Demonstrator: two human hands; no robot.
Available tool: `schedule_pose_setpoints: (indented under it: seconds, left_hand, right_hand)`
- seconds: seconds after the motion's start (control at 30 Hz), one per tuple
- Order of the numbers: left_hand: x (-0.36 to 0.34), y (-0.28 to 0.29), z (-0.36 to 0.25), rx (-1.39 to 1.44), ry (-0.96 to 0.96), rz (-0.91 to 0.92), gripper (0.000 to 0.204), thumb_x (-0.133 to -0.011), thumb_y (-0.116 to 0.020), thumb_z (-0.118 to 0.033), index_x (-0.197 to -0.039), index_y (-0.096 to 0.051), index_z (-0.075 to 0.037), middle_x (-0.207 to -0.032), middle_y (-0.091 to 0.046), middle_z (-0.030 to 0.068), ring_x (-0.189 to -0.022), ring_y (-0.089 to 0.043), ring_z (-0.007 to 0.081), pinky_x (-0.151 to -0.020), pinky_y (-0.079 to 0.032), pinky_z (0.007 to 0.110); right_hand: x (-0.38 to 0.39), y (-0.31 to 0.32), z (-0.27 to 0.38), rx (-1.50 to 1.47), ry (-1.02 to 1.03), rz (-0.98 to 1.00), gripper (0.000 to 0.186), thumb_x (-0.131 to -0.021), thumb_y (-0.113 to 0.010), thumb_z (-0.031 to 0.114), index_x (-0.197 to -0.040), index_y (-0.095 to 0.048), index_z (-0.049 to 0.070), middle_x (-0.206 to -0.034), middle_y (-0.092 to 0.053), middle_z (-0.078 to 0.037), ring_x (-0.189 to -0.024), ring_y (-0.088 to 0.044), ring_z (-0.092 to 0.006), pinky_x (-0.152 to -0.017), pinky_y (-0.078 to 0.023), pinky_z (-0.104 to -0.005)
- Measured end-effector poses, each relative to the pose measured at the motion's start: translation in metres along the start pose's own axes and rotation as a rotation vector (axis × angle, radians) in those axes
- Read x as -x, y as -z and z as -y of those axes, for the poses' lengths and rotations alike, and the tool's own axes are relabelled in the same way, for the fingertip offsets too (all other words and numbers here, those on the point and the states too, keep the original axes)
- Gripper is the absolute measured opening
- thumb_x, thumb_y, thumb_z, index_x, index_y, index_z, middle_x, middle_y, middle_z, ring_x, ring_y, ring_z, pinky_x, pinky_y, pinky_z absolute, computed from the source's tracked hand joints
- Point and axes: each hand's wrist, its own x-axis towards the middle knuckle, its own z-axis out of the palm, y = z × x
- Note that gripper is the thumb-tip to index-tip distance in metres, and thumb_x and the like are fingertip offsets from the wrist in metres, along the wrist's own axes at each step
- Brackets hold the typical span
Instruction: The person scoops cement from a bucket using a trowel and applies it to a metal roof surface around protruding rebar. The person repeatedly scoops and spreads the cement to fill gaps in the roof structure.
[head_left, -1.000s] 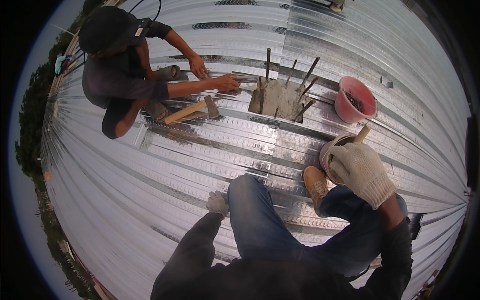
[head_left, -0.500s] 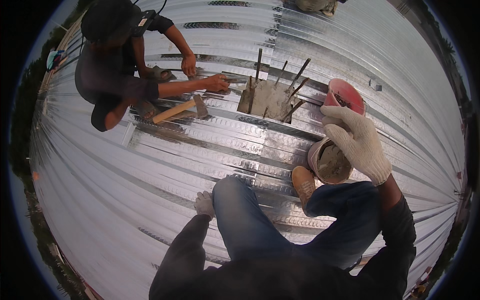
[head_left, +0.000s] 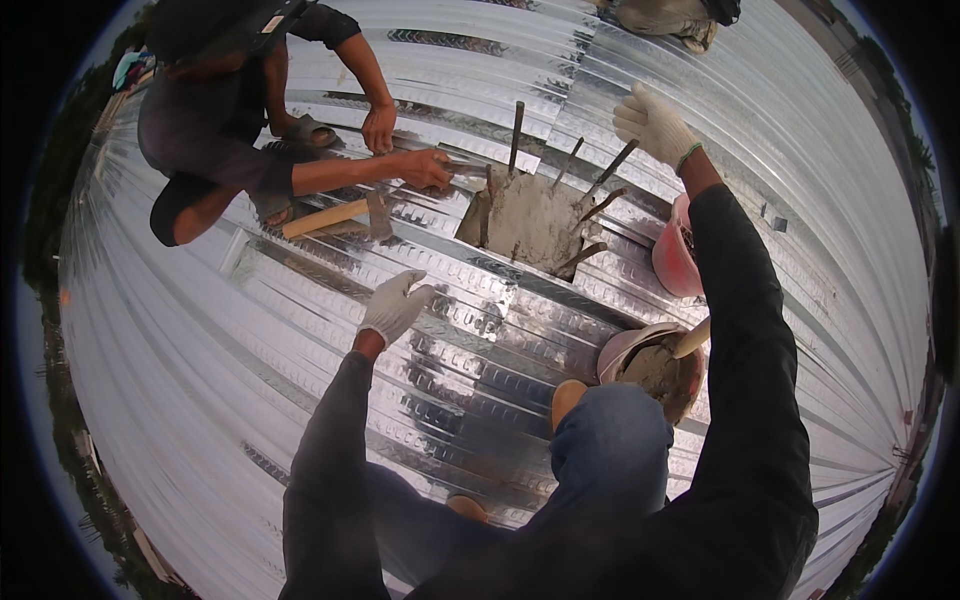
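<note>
- Two hands, both empty: white-knit-gloved left hand w/ fingers loosely uncurled, white-knit-gloved right hand held out, fingers straight. Can't tell if either touches anything.
- Rough grey concrete stub sits ahead, btwn & beyond the left hand and the right sleeve. Thin dark steel rods stick up from it, no caps visible; a fwd slip could jab an arm.
- Pale pinkish round bucket of grey mix sits nr the tan shoe, pale wooden handle leaning over its rim. Knee or sleeve snagging that handle could tip it.
- Red plastic bucket, partly hidden by right forearm: careless elbow could knock it.
- Shiny ribbed metal deck, prob. slick; a foot could slide.
- Crouched co-worker at left, bare hand nr stub; wood-handled hammer by their foot. Hands could clash if both reach in.
</note>
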Motion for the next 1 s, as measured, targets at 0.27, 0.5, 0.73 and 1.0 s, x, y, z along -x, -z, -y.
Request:
schedule_pose_setpoints:
  seconds: [0.27, 0.5, 0.73, 1.0]
  left_hand:
    - [-0.079, -0.176, -0.043, 0.393, 0.087, -0.752, 0.034, -0.110, -0.055, -0.013, -0.133, -0.076, 0.001, -0.105, -0.081, 0.0174, -0.096, -0.077, 0.0296, -0.094, -0.061, 0.043]
    - [-0.082, -0.215, -0.008, 0.083, 0.805, -1.207, 0.026, -0.102, -0.067, -0.024, -0.109, -0.070, 0.001, -0.110, -0.068, 0.0189, -0.102, -0.068, 0.0389, -0.093, -0.053, 0.053]
    - [-0.091, -0.246, -0.037, -0.459, 0.447, -0.879, 0.051, -0.106, -0.062, -0.021, -0.153, -0.061, -0.002, -0.164, -0.053, 0.0262, -0.151, -0.048, 0.0447, -0.122, -0.036, 0.058]
    - [-0.101, -0.236, -0.042, -0.474, 0.442, -0.913, 0.050, -0.094, -0.074, -0.019, -0.140, -0.063, -0.004, -0.137, -0.056, 0.0211, -0.132, -0.053, 0.0432, -0.108, -0.037, 0.056]
  right_hand:
    - [-0.155, 0.009, -0.121, -0.055, -0.182, 0.382, 0.070, -0.117, -0.067, 0.056, -0.153, -0.059, -0.005, -0.151, -0.068, -0.025, -0.131, -0.071, -0.0365, -0.114, -0.060, -0.0493]
    - [-0.150, -0.070, -0.167, 0.064, -0.163, 0.300, 0.025, -0.123, -0.055, 0.031, -0.119, -0.056, 0.006, -0.091, -0.050, -0.001, -0.083, -0.054, -0.0166, -0.076, -0.050, -0.0370]
    - [-0.192, -0.037, -0.169, 0.226, -0.199, 0.211, 0.023, -0.117, -0.054, 0.008, -0.140, -0.052, 0.008, -0.087, -0.056, -0.002, -0.086, -0.061, -0.0175, -0.078, -0.053, -0.0358]
    - [-0.204, -0.034, -0.193, 0.331, -0.060, 0.111, 0.048, -0.102, -0.078, 0.012, -0.147, -0.062, 0.011, -0.093, -0.072, -0.011, -0.090, -0.072, -0.0292, -0.081, -0.059, -0.0434]
